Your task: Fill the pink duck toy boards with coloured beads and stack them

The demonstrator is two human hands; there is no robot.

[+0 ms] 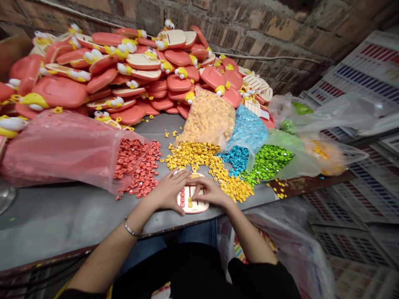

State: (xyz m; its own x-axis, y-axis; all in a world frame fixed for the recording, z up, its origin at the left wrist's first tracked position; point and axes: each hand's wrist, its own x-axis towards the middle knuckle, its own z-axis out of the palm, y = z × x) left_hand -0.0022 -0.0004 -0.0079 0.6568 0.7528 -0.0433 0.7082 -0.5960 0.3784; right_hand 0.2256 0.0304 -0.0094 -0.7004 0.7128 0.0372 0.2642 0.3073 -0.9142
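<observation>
In front of me on the grey tabletop lies a cream toy board [197, 207] with a rounded outline and dark red slots. A column of small red pieces [182, 198] sits along its left side. My left hand [168, 192] spans that side, fingers stretched across the far part and thumb at the near left edge, holding the board. Above the board's middle, my right hand [213, 193] has its fingertips pinched at a small yellow piece [190, 199]. The fingers partly cover the board's far end.
Loose red pieces [145, 170] spill from a pink bag [62, 151]. Yellow pieces [199, 154], blue pieces [236, 158] and green pieces [271, 161] spill from other bags. Behind them, red-backed toy boards [179, 58] are heaped against a brick wall [268, 29]. Stacked printed boxes [355, 79] stand at right.
</observation>
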